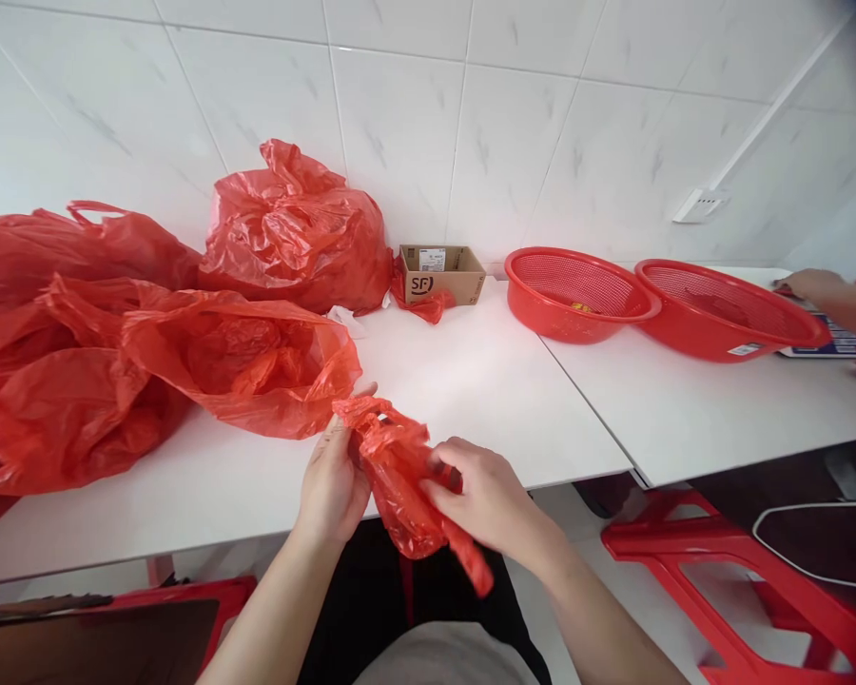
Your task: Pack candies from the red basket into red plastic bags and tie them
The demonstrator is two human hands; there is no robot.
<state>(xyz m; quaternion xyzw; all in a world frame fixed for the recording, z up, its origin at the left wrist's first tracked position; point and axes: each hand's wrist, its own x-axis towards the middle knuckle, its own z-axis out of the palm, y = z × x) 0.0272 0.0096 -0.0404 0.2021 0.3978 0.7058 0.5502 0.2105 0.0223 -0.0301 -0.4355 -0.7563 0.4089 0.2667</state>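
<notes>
A crumpled red plastic bag (403,476) hangs between my two hands, just over the near edge of the white table (463,400). My left hand (335,480) grips its top end, the thumb upright along the plastic. On the other side, my right hand (481,495) pinches the bag between thumb and fingers, and a twisted strip dangles below. Whether anything is inside the bag cannot be seen. Close to my left hand lies an opened red plastic bag (257,357), its mouth facing up with more crumpled red plastic in it.
Bulky red bags (296,233) are piled at the left and against the tiled wall. A small cardboard box (442,276) stands behind. Two red colanders, one (577,295) with something yellow inside, sit to the right. Another person's arm (831,300) reaches in there. Red stools (728,561) stand below.
</notes>
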